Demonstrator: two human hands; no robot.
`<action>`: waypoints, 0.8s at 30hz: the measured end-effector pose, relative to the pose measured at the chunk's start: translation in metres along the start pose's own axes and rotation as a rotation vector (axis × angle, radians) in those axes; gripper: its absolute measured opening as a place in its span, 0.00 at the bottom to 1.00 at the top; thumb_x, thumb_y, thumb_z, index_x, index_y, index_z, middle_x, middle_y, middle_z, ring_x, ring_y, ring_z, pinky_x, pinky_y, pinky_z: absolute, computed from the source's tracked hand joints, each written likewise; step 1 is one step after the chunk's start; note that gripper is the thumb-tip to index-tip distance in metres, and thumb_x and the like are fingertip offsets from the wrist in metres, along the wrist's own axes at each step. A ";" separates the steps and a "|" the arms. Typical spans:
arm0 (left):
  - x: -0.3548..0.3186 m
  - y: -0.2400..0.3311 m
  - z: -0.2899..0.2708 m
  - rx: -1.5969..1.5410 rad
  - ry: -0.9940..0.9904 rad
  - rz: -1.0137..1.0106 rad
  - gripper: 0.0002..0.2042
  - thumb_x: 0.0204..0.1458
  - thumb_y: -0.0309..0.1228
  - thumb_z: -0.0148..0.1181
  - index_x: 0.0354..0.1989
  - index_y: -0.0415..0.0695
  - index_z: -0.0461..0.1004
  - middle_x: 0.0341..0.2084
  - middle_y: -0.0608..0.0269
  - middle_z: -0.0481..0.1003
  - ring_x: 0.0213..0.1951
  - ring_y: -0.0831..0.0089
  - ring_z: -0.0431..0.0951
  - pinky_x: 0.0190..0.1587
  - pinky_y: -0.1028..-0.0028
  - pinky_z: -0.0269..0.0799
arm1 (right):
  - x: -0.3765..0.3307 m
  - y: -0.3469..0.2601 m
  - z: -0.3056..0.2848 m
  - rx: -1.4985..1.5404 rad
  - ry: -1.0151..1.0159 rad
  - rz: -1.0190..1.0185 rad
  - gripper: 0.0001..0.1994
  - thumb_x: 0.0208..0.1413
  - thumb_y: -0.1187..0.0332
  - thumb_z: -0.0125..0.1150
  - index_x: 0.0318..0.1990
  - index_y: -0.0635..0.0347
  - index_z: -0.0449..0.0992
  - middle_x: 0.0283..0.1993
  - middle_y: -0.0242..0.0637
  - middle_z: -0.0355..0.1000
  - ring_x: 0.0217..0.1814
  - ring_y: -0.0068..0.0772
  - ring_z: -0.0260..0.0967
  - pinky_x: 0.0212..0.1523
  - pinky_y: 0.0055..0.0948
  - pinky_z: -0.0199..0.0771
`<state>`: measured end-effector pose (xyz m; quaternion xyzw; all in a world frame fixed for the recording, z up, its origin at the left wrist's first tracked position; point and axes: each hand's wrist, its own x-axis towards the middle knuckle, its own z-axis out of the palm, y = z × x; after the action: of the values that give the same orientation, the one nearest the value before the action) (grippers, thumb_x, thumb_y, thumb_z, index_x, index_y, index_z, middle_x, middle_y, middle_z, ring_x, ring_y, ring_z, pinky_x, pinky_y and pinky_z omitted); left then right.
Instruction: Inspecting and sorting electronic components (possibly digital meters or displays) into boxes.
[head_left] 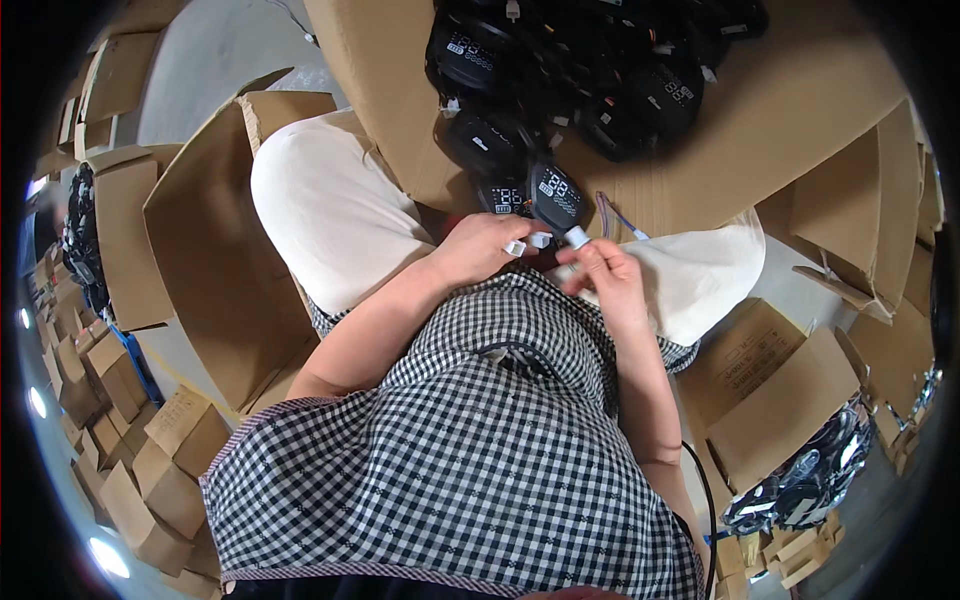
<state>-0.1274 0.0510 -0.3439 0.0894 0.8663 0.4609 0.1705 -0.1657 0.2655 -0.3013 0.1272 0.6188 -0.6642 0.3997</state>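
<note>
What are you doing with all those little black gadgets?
A seated person holds a black display unit over their lap. The left hand grips it together with small white connectors; the right hand pinches another white connector. More black units lie piled in the open cardboard box ahead.

Left hand grip on white connectors, right hand pinching a white plug, black display units (piled) on cardboard

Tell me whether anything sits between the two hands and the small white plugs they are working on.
Nothing visible does. The left hand already pinches white plugs at its fingertips, and the right hand holds another white plug right beside them, above the lap.
</note>
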 end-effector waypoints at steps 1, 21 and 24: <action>0.001 0.004 -0.003 -0.048 0.000 0.008 0.17 0.48 0.30 0.61 0.49 0.46 0.73 0.35 0.56 0.77 0.38 0.58 0.78 0.41 0.64 0.73 | 0.000 0.003 -0.004 0.005 0.005 0.000 0.10 0.63 0.67 0.52 0.34 0.65 0.74 0.24 0.28 0.72 0.23 0.15 0.65 0.27 0.19 0.65; 0.001 0.001 0.002 -0.026 -0.102 -0.090 0.16 0.47 0.40 0.63 0.42 0.46 0.75 0.34 0.54 0.77 0.36 0.55 0.78 0.37 0.61 0.73 | 0.054 -0.005 -0.020 -0.775 -0.385 0.002 0.09 0.58 0.65 0.55 0.32 0.60 0.75 0.20 0.23 0.64 0.21 0.16 0.60 0.22 0.21 0.60; 0.001 0.015 -0.003 -0.060 -0.022 -0.163 0.14 0.49 0.39 0.62 0.39 0.45 0.73 0.33 0.54 0.76 0.36 0.54 0.77 0.39 0.60 0.72 | 0.093 -0.053 -0.038 -0.993 0.034 -0.133 0.10 0.56 0.65 0.53 0.29 0.61 0.74 0.20 0.35 0.69 0.25 0.30 0.67 0.30 0.31 0.67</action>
<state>-0.1294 0.0577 -0.3304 0.0185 0.8547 0.4700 0.2194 -0.2749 0.2614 -0.3323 -0.1075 0.8734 -0.3115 0.3586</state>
